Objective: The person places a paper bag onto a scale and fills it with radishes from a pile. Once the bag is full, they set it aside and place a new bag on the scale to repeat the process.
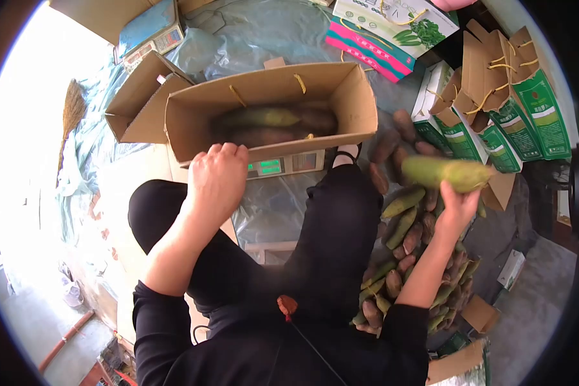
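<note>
My left hand (220,168) is closed over the near rim of an open cardboard gift box (270,82), at its left corner. Yellow cord handles hang from the box walls. Inside, a green vegetable (264,117) lies among darker brownish ones, partly in shadow. Just below the box shows a digital scale (267,168) with lit green digits; the box seems to rest on it. Over the pile on the right, my right hand (458,209) grips a long green vegetable (444,171), slightly blurred, radish-like in shape. My fingers hold it from below near its right end.
A heap of green and reddish-brown vegetables (410,238) lies beside my right leg. Several green and white gift boxes (537,122) stand at the right. Another open carton (141,103) is at the left. Plastic sheeting (238,38) covers the floor, and a straw broom (73,112) leans at far left.
</note>
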